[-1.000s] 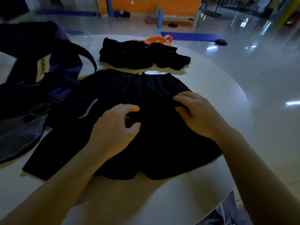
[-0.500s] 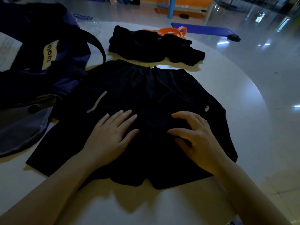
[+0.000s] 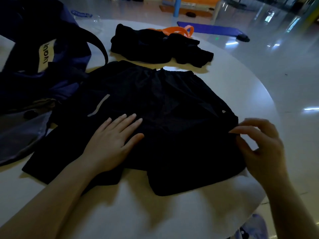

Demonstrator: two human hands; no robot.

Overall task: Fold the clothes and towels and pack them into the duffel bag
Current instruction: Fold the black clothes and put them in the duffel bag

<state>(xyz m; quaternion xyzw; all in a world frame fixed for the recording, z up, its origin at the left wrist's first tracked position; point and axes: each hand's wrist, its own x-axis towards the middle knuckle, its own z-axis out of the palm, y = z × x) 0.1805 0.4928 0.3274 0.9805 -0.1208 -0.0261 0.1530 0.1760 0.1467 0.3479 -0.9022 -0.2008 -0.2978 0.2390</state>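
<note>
A pair of black shorts (image 3: pixel 155 121) lies spread flat on the round white table (image 3: pixel 233 69), waistband at the far side and leg openings toward the person, and I will place everything else from them. The left hand (image 3: pixel 114 140) rests flat on the middle of the shorts, fingers straight and slightly spread, pinning the cloth. The right hand (image 3: pixel 262 144) is at the shorts' right edge, fingers curled with thumb and forefinger closing on the hem; it looks like a light pinch, though the dark fabric makes the contact hard to confirm. The fabric looks thin, light and limp, probably a little slick, so it should fold easily but may slide or bunch on the smooth tabletop. I would take it by the side hem or waistband corners and keep one palm down as an anchor. To the left of the shorts sits the dark blue duffel bag (image 3: pixel 34 66), touching or overlapping their left edge; its opening is cut off and its inside cannot be seen. Beyond the waistband lies a rumpled heap of black clothes (image 3: pixel 155 47) with an orange strap (image 3: pixel 174 31) behind it. In this dim light I cannot tell how many garments the heap holds, or whether any is a towel.
</note>
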